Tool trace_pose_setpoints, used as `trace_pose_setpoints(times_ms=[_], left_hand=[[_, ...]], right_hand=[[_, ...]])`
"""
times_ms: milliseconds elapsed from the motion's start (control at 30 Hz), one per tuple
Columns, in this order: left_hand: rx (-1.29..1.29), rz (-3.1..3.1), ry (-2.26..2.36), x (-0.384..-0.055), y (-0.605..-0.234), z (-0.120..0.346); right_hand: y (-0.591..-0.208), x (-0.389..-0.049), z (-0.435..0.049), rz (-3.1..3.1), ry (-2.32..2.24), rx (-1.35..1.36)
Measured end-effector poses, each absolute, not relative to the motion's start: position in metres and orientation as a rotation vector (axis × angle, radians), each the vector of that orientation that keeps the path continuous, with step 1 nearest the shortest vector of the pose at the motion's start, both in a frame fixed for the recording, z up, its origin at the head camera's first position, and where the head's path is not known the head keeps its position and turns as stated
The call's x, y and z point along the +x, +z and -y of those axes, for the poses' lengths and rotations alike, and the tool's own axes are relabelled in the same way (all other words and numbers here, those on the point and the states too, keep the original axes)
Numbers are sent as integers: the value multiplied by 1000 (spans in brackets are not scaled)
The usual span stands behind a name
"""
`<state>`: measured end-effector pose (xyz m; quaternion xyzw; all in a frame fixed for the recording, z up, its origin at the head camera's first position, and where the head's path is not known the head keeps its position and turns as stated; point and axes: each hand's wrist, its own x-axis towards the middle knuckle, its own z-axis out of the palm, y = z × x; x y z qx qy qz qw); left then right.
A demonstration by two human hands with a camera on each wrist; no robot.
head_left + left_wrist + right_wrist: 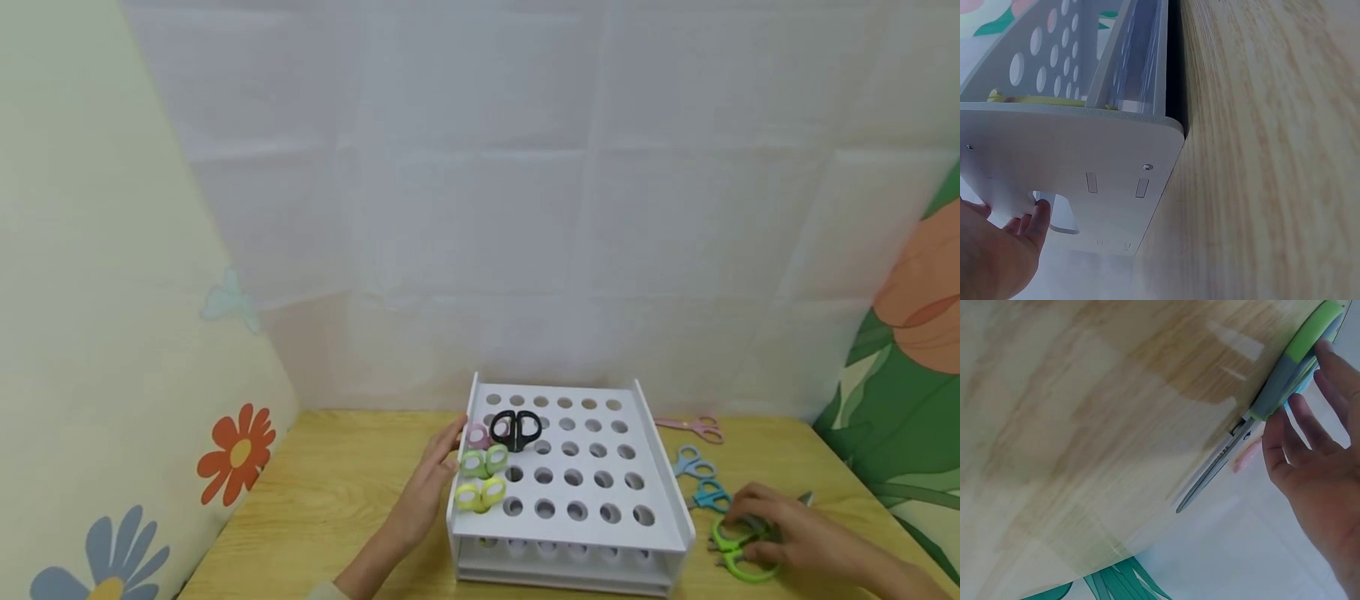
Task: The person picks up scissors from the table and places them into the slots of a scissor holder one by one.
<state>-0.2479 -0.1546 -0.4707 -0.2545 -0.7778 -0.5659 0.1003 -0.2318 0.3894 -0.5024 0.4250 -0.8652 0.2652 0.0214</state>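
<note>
A white rack [551, 532] with rows of round holes stands at the table's front. My left hand [422, 492] rests along its left side wall, fingertips at a cut-out in that side panel [1072, 150]. To the right of the rack my right hand [776, 533] pinches the handles of green-and-grey scissors [1282, 378], which lie low over the tabletop with blades pointing away. Yellow scissors [470, 497], light green scissors [472, 463], pink scissors [477, 435] and black scissors [528, 428] sit handles-up in the rack's left holes.
Beyond my right hand, teal scissors [709, 497], light blue scissors [693, 463] and another pink pair of scissors [705, 428] lie on the wooden table [337, 467]. A white backdrop [480, 208] hangs behind, with flowered panels [930, 292] at both sides.
</note>
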Motion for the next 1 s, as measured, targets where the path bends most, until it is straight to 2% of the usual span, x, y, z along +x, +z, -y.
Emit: trace_pose_setpoints(times_ms=[333, 667, 1000], left_hand=[[-730, 2292, -1704, -247, -471, 156], [-726, 2308, -1710, -245, -473, 154], [-739, 2298, -1717, -248, -472, 155]], right_hand=[[-506, -231, -394, 2663, 864, 1350], [-506, -218, -396, 3030, 1008, 958], [-508, -221, -392, 2880, 707, 1083]])
